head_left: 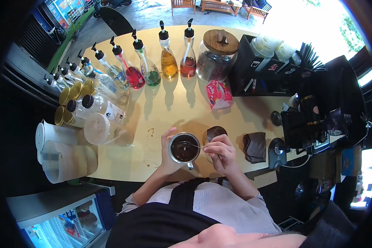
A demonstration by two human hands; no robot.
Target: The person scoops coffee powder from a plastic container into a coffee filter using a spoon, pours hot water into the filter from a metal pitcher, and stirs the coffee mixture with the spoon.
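A metal cup point(184, 158) with dark brown liquid in it is at the near edge of the table, its small handle facing me. My left hand point(168, 153) is wrapped round the cup's left side. My right hand point(222, 153) pinches a thin metal spoon point(210, 150), whose far end dips into the liquid. Just behind my right hand lies a round dark object point(216, 132), partly hidden by the fingers. A folded brown cloth point(255, 147) is to the right of my right hand.
Several pump bottles point(168, 62) line the back and left of the table point(161, 111). A wood-lidded jar point(215, 62), pink packet point(220, 95) and black organizer point(260, 76) stand behind. Plastic pitchers point(66, 165) are left; a coffee machine point(318, 120) and tamper point(278, 149) are right.
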